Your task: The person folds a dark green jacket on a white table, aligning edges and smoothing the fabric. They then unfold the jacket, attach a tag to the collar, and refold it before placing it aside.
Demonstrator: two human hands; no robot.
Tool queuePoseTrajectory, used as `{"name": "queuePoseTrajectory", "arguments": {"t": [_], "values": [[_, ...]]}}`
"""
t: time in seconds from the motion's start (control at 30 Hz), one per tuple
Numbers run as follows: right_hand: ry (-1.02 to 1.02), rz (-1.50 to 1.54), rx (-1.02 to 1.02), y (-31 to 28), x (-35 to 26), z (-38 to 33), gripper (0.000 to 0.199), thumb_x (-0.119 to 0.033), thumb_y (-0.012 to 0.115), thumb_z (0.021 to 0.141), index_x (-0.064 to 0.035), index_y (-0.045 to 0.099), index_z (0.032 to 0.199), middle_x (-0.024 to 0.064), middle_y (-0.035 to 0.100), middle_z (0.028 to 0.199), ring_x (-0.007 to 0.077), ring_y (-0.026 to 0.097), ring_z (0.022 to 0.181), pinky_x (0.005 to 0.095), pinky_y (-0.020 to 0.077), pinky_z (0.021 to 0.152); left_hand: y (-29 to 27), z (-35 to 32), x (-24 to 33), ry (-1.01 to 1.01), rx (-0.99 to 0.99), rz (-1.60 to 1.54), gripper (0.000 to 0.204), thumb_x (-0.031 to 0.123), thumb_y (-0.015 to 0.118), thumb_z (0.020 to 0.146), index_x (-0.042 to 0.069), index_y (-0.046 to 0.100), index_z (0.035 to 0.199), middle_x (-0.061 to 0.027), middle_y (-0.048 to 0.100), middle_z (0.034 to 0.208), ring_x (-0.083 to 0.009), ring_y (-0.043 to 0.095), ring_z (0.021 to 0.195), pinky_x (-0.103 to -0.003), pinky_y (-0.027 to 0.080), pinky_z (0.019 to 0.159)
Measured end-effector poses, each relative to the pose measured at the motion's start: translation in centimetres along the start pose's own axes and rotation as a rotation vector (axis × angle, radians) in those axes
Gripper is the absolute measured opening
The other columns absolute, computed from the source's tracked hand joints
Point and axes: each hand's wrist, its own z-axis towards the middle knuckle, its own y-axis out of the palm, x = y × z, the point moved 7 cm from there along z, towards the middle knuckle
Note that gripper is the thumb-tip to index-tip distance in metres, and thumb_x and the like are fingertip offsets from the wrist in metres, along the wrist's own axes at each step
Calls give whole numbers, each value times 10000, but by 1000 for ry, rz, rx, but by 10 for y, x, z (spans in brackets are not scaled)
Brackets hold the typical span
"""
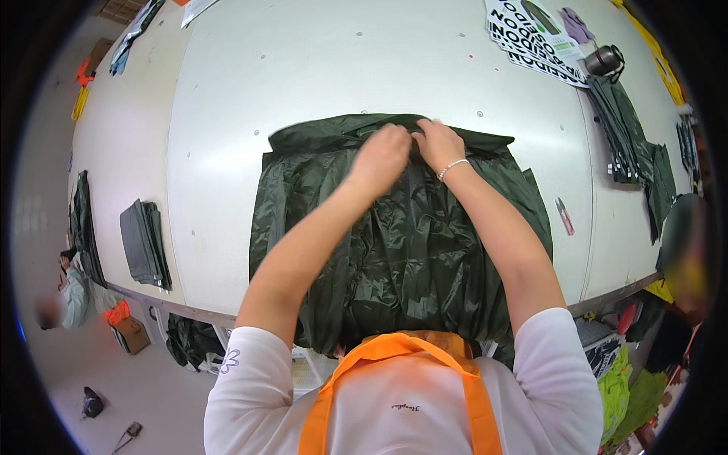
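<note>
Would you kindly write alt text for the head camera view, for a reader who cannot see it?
Both hands, left hand and right hand, pinch the far edge of a dark green garment spread on a white table. A folded grey stack lies to the left, more dark green garments to the right, printed sheets beyond.

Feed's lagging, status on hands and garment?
Left hand and right hand both pinching the dark green jacket at its collar. Jacket flat on white table. Nothing obstructing.

The white table (318,68) lies open beyond and to the left of the dark green garment (402,243). On the right, small scissors (565,216) and a stack of folded garments (633,136) narrow the passage.
</note>
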Motion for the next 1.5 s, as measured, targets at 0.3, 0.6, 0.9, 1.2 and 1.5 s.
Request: {"name": "queuePoseTrajectory", "arguments": {"t": [0.3,0.6,0.9,1.2,1.5], "values": [[-161,-451,-78,-30,21,-25,234,-154,525,853,-102,563,1078,90,636,897,250,622,871,397,392,895,36,12,42,-167,-101,123,576,293,588,784,183,436,1330,-239,495,1113,-394,440,1075,-476,354,943],[-91,-97,200,-39,86,-29,203,-78,643,759,-93,636,962,61,576,933,251,552,903,377,438,758,63,52,61,-203,-177,13,570,256,631,734,-82,495,1172,-154,467,1236,-291,437,1136,-343,383,963],[-150,130,236,-47,79,-26,108,-52,644,756,-91,610,851,43,587,894,238,533,924,367,401,802,62,64,52,-339,-338,-79,470,279,659,735,-31,541,1067,-141,504,1152,-293,465,1096,-390,415,933],[-190,308,309,-59,87,-27,86,-53,643,748,-51,618,830,96,624,817,283,581,811,380,466,738,60,69,29,-681,0,-558,237,281,612,806,64,639,894,-105,620,905,-281,589,891,-373,466,756],[-336,182,330,-81,88,-21,65,-78,670,736,-48,629,776,76,618,800,269,566,803,366,442,716,28,71,-3,-719,-18,-321,187,180,548,756,24,649,735,-157,631,815,-334,596,842,-425,480,736]]}}
